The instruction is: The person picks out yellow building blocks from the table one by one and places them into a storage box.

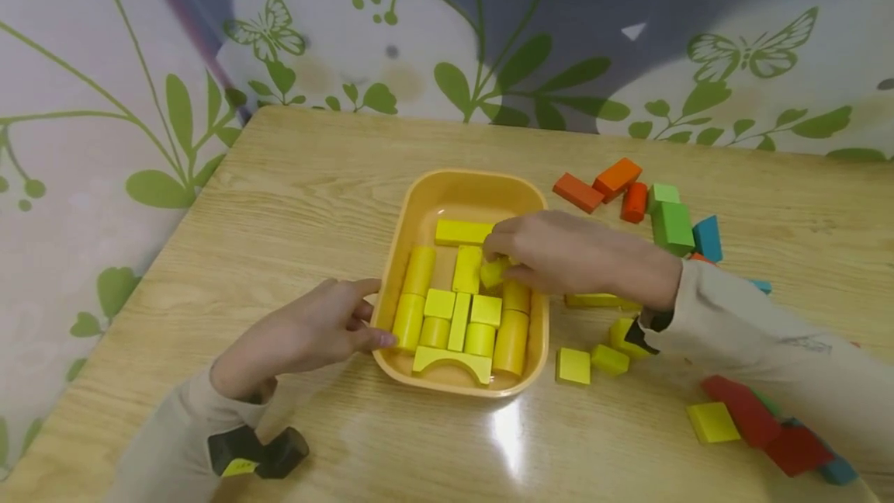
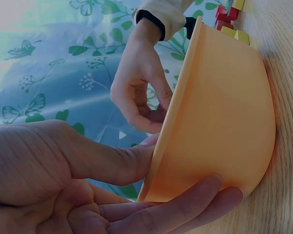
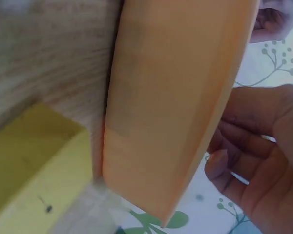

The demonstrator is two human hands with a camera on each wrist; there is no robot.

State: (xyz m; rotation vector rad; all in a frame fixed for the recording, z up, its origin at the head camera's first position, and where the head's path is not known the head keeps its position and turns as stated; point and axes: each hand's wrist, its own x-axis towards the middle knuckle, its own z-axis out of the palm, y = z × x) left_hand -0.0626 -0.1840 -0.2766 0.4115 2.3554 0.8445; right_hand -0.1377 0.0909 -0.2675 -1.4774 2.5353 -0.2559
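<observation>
A yellow-orange plastic tub (image 1: 482, 189) on the table contains several yellow blocks: cylinders, cuboids and, at the near end, an arch block (image 1: 452, 362). My left hand (image 1: 307, 328) grips the tub's left rim. In the left wrist view its thumb is at the rim and its fingers lie along the outer wall (image 2: 224, 112). Reaching in over the right rim, my right hand (image 1: 559, 251) pinches a small yellow block (image 1: 493, 272) above the other blocks. The tub wall (image 3: 171, 97) hides that block in the right wrist view.
Right of the tub lie loose yellow blocks, among them a square one (image 1: 574, 366). Farther back are orange-red blocks (image 1: 578, 192) and green blocks (image 1: 673, 228). Red blocks (image 1: 743, 410) and a blue one sit near the right sleeve. A patterned wall covering (image 1: 447, 29) borders the table's far edge.
</observation>
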